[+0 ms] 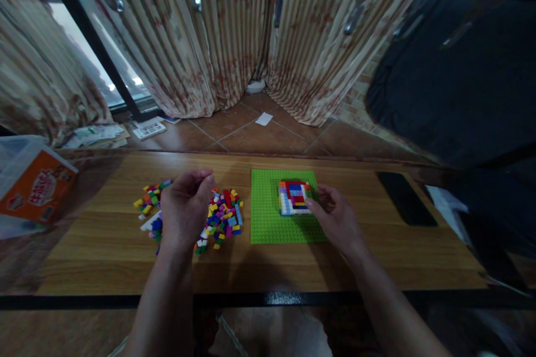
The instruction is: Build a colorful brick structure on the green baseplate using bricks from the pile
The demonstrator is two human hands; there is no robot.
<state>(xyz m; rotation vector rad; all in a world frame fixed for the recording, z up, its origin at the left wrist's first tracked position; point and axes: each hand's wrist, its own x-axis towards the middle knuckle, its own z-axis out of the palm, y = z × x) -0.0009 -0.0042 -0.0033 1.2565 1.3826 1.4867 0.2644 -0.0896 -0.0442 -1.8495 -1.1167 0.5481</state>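
Note:
A square block of coloured toy bricks (288,204) sits on a bright green studded baseplate (263,223). Its top shows red, blue, white and orange pieces. At its right edge is my right hand (341,223), thumb and fingers apart; the thumb tip overlaps the edge, and I cannot tell whether it presses on it. My left hand (184,209) hovers over a loose pile of small bricks (226,215), thumb and forefinger pinched together. Whatever is in that pinch is too small or hidden to make out. More bricks (151,196) show on the left hand's far side.
A black phone-like slab (406,198) lies right of the baseplate on the wooden table (104,234). To the left stands a clear plastic tub (39,184) with an orange label. Striped curtains (234,28) hang beyond the table, with papers (98,135) on the floor.

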